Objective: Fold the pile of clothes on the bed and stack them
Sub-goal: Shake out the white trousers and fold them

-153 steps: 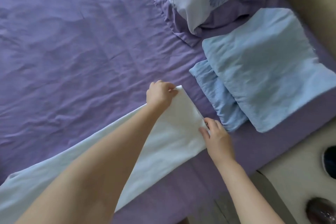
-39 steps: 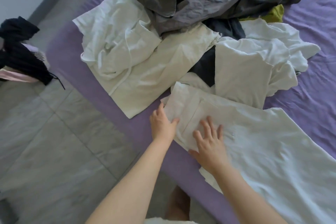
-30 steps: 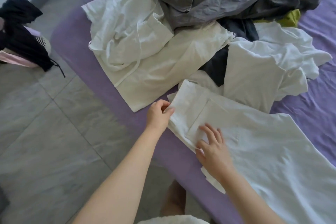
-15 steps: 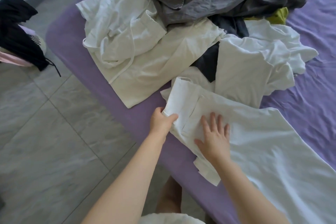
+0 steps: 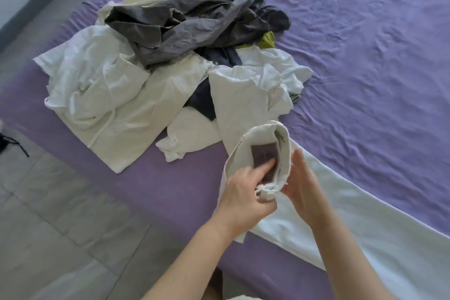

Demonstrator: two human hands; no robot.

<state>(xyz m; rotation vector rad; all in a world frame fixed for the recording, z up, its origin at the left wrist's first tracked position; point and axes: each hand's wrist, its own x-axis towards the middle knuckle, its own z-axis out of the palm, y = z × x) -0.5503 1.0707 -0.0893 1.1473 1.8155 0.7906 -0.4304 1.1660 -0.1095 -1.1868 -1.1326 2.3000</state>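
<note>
Both hands up at the near end of a white garment (image 5: 365, 221), lifting it off the bed (image 5: 365, 56). Left hand (image 5: 243, 197) curled round the bunched hem, fingers reaching into the opened end, fingertips on a grey label (image 5: 264, 156) inside. Right hand (image 5: 303, 187) flat against the outer side of the raised end, fingers straight, thumb hidden, so propping rather than gripping. Raised end rolled open like a tube, mouth facing the camera. Rest of garment flat on purple sheet, long axis running from the hands toward lower right and out of view, along the bed's near edge. Unfolded pile (image 5: 170, 68) beyond and left of the hands, close to the raised end: white pieces underneath and in front, a grey one (image 5: 185, 24) crumpled on top, a scrap of yellow-green (image 5: 267, 40) at its right. Grey tiled floor (image 5: 60, 238) lower left.
</note>
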